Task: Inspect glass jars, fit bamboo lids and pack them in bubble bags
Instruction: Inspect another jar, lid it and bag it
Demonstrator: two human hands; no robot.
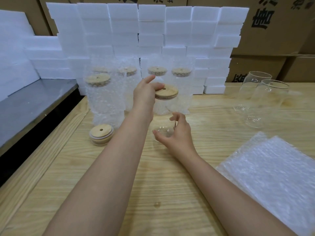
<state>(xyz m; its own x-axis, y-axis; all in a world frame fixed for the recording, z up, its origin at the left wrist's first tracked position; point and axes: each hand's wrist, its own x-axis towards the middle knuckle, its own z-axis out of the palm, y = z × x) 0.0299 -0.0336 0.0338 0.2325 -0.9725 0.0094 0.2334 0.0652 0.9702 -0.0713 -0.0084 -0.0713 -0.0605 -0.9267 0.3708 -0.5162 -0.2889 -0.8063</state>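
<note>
A clear glass jar (164,116) stands on the wooden table (153,184) in the middle of the view. My right hand (176,133) grips it round the base, fingers curled. A round bamboo lid (167,92) with a small hole sits at the jar's mouth. My left hand (145,93) pinches the lid's left edge, with the index finger sticking up. A short stack of bamboo lids (101,134) lies left of the jar. A pile of flat bubble bags (276,169) lies at the lower right.
Several lidded jars in bubble bags (104,103) stand behind my hands. Two bare glass jars (267,101) stand at the right. White foam blocks (150,31) and cardboard boxes (272,31) wall off the back. A grey metal surface (34,103) adjoins the table's left edge.
</note>
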